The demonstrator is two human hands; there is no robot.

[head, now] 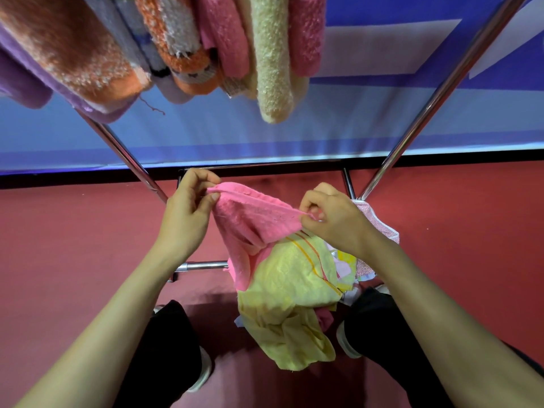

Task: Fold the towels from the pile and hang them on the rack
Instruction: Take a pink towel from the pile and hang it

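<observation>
Pink towel (256, 219) held up over pile (347, 266), left grip (185, 213) and right grip (332, 222) each pinching a top corner, yellow towel (288, 290) beneath, rack (426, 107) behind

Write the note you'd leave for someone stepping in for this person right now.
Left hand and right hand: each pinches the top edge of the pink towel, held stretched above the pile on the floor.
Done: several folded towels already hang on the rack.
Left: fold and hang the pink towel, then the yellow towel and the rest of the pile.
</observation>
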